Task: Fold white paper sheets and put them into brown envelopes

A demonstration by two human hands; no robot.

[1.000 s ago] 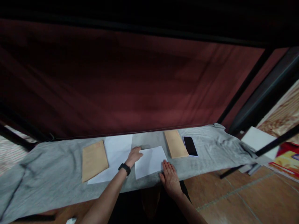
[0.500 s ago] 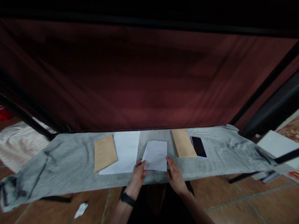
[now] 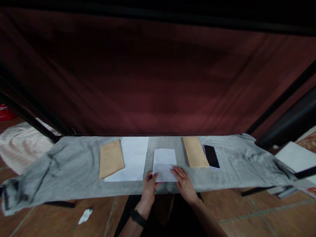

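A small white sheet of paper (image 3: 164, 158) lies on a grey cloth (image 3: 61, 171) in front of me, its near edge lifted and folded over. My left hand (image 3: 149, 186), with a black watch on the wrist, pinches the sheet's near left corner. My right hand (image 3: 184, 184) holds the near right corner, fingers pressed on the paper. A larger white sheet (image 3: 132, 158) lies to the left, with a brown envelope (image 3: 110, 158) partly over it.
A second brown envelope (image 3: 195, 152) and a black phone (image 3: 211, 156) lie right of the sheet. A dark red curtain (image 3: 158, 82) hangs behind the cloth. A crumpled scrap (image 3: 85, 216) is on the tiled floor; white boards (image 3: 295, 158) stand at far right.
The sheet was turned from slanted to upright. My left hand came from its far left corner to its near left corner. Both hands now lift the near edge.
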